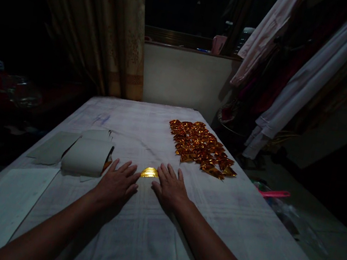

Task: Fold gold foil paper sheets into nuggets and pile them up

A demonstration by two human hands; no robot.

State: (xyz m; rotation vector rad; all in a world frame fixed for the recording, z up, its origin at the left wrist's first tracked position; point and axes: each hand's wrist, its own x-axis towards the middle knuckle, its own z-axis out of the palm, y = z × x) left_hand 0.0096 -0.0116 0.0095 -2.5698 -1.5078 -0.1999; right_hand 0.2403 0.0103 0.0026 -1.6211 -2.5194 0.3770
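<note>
A small piece of shiny gold foil paper (150, 172) lies flat on the cloth-covered table, curved along its far edge. My left hand (119, 179) rests palm down at its left side, fingers stretched out, fingertips close to its edge. On the other side my right hand (170, 187) lies flat too, its fingers at the foil's right end. Neither hand grips anything. Left of my left hand is a stack of pale paper sheets (86, 157), its top sheet curled over, with a bit of orange-gold showing at its right edge.
Several folded gold foil pieces (199, 146) lie in rows at the table's far right. A large pale sheet (2, 203) covers the near left of the table (126, 247). Beyond stand a curtain (111, 25) and hanging clothes (287, 92); a pink cup (218, 44) sits on the sill.
</note>
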